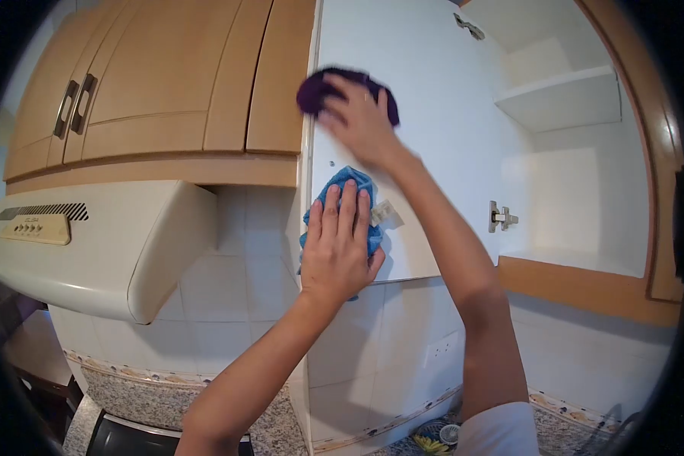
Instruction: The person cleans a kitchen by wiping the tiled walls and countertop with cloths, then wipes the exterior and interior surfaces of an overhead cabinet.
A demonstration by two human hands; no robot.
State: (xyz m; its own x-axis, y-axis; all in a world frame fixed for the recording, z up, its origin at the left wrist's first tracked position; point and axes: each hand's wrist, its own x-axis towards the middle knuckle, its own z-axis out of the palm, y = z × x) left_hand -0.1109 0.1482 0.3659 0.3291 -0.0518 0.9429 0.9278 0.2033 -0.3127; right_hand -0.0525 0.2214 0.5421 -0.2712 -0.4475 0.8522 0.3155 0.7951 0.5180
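White door: the white door (433, 144) of the cabinet stands swung open; its pale inner face fills the middle of the view, with a small see-through patch (388, 214) stuck low down and a tiny dark spot near its left edge.
Left hand: the left hand (332, 254) lies flat, fingers close together and extended, pressing on the blue cloth.
Blue cloth: the blue cloth (368, 186) is bunched against the lower left of the door, under the left hand.
Right hand: the right hand (361, 118), blurred, reaches higher, its fingers spread apart over the purple cloth.
Purple cloth: the purple cloth (311, 94) is at the door's upper left edge.
Hinges: an upper hinge (470, 27) and a lower hinge (501, 217) on the right.
Cabinet interior: white, with one shelf (562, 99).
Left wall: wooden cupboards (152, 76) above a cream range hood (91, 251).
Below: white tiles (213, 289), a patterned border, and a speckled stone table (81, 427) with a glossy black appliance (133, 441).
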